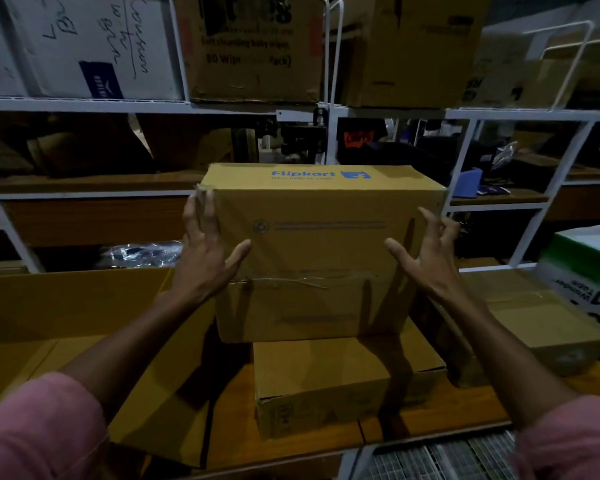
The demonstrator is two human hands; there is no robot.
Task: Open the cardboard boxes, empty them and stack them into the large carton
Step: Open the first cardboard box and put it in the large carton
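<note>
Now left hand point(201, 252) and right hand point(428, 252) flank a taped cardboard box point(319, 233)

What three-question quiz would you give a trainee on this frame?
1. True or false: tape crosses the seam on the near face of the printed box.
2. What sits directly beneath the printed box? A) a smaller box B) a bucket C) a chair
3. Fill in: the large carton, open at the top, stands on the person's ____ side.
Key: 1 true; 2 A; 3 left.
</note>
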